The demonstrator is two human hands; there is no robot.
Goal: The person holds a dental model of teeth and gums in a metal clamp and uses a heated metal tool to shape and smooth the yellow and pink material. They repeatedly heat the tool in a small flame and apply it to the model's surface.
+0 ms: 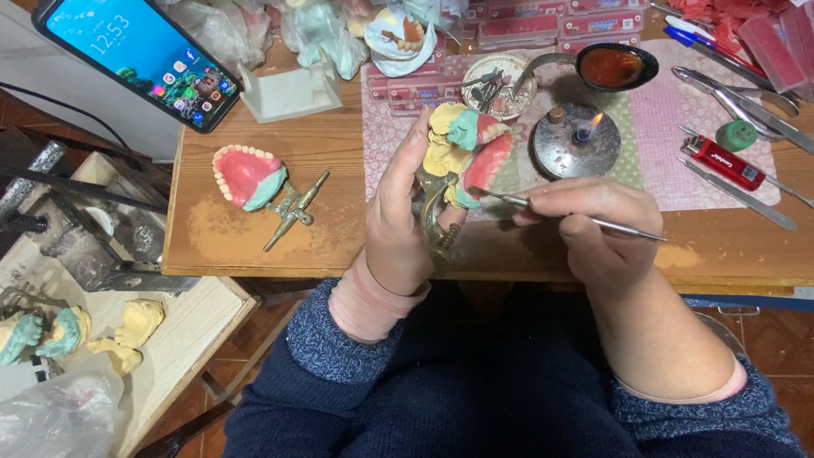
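denture model on articulator (462, 161) is gripped in left hand (398, 229) above near counter (254, 246); metal wax tool (585, 219) pinched in right hand (593, 229), tip at pink wax. waxing judged midway; second denture (246, 176) lies left.

The left hand (398, 225) gripped a yellow and green plaster dental model with pink wax gums (462, 153), mounted on a brass hinged articulator (437, 229), and held it upright above the wooden bench (254, 246). The right hand (593, 225) pinched a thin steel wax-carving tool (585, 220), whose tip touched the pink wax. Just behind stood a round metal spirit burner with a small flame (577, 140). A second pink denture on a green base (248, 176) lay to the left beside another brass articulator (292, 208). A red lighter (727, 163) lay on the right, and a black smartphone (140, 55) leaned at the far left.
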